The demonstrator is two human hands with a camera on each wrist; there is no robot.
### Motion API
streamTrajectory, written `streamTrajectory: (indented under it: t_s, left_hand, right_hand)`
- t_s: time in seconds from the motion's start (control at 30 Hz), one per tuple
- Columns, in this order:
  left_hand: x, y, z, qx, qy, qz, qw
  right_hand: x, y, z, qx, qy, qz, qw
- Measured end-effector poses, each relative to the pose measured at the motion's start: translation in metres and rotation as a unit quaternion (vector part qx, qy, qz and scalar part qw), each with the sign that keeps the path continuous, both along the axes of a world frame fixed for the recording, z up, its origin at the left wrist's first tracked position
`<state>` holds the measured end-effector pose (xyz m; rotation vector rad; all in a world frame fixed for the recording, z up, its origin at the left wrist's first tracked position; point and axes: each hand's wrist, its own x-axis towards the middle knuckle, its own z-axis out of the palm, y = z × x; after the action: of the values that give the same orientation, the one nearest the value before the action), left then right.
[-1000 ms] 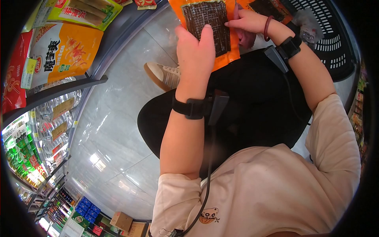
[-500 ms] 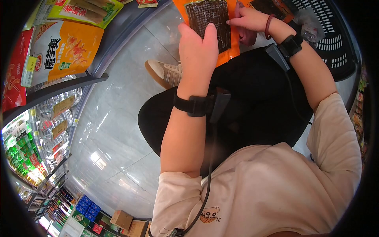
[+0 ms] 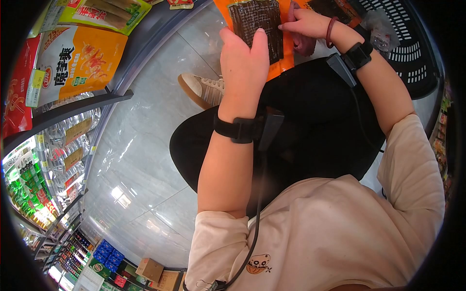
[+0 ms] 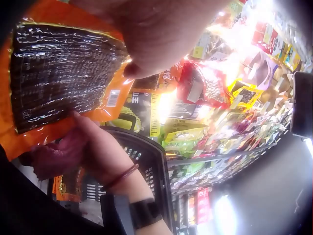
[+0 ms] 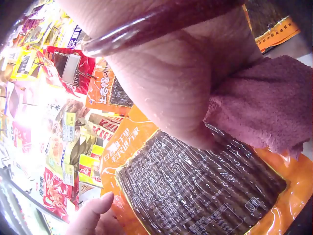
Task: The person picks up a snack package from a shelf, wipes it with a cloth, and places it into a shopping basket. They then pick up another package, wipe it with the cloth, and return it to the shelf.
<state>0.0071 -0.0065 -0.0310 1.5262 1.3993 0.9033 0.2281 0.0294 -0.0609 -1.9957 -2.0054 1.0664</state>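
Note:
An orange snack packet [image 3: 262, 36] with a see-through window shows dark brown strips inside. My left hand [image 3: 245, 65] grips its left side, thumb lying over the window's front. At the opposite edge my right hand [image 3: 310, 24] pinches the packet, its thumb on the front face. A maroon cloth [image 5: 269, 103] is bunched in the right hand, against the packet. In the left wrist view the packet [image 4: 63, 73] spans the space between both hands, and a barcode shows near one edge. The right hand's lower fingers are hidden behind cloth and packet.
A black shopping basket [image 3: 412, 63] stands at my right, with a similar orange packet [image 3: 335, 12] and a clear plastic bag [image 3: 381, 31] in it. Shelves of bagged snacks [image 3: 82, 63] line the left. A shoe [image 3: 201, 89] rests on the grey tiled floor [image 3: 141, 145].
Compared with one second ago, both hands and the packet sit slightly lower and further right in the head view. Over the last half second almost nothing has moved; both grips are the same.

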Motion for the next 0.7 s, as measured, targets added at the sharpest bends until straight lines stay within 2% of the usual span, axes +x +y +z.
streamTrajectory:
  t_s: [0.13, 0.53, 0.6, 0.63, 0.7]
  left_hand:
    - [0.000, 0.000, -0.001, 0.001, -0.008, -0.006, 1.000]
    - [0.002, -0.002, -0.003, 0.001, -0.012, -0.032, 0.999]
    - [0.005, -0.002, -0.012, 0.006, -0.023, -0.050, 0.998]
    - [0.008, -0.002, -0.017, -0.005, -0.046, -0.062, 0.997]
    - [0.013, -0.002, -0.027, -0.015, -0.069, -0.073, 0.995]
  right_hand:
    - [0.003, 0.004, -0.002, -0.024, -0.009, 0.009, 1.000]
    - [-0.002, 0.001, 0.002, 0.021, -0.070, 0.008, 0.997]
    - [-0.002, 0.001, 0.003, -0.021, 0.046, 0.038, 0.998]
    - [-0.003, 0.000, 0.001, -0.021, 0.046, 0.037, 0.998]
    - [-0.008, -0.002, -0.005, -0.069, 0.154, 0.058, 0.984]
